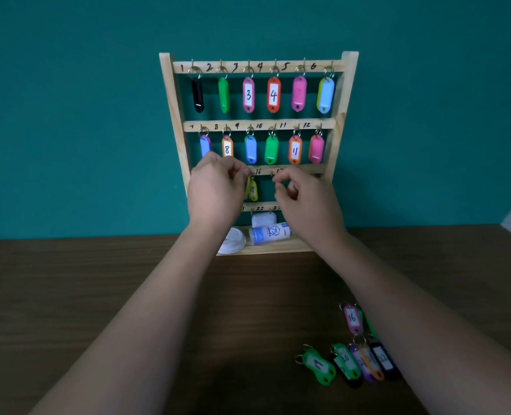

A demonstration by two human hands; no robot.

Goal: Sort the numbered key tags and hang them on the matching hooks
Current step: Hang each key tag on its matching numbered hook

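A wooden key rack (170, 115) stands against the teal wall, with numbers written on its rails. Coloured tags fill its top two rows, among them 3 (248, 95), 4 (273, 95), 8 (227, 148) and 11 (295, 150). A yellow tag (252, 190) hangs in the third row, by the mark 16. My left hand (215, 193) pinches at this tag's ring. My right hand (308, 202) hovers just right of it near the third rail, fingers curled, with nothing seen in them. A pink tag 16 (352, 319) and several loose tags (365, 363) lie on the table beside my right forearm.
On the rack's bottom shelf lie a white bottle (266, 233), a white round lid (233, 241) and a white folded piece (263, 218). The rack stands at the back of a dark wooden table (98, 295). My hands hide part of the third and fourth rows.
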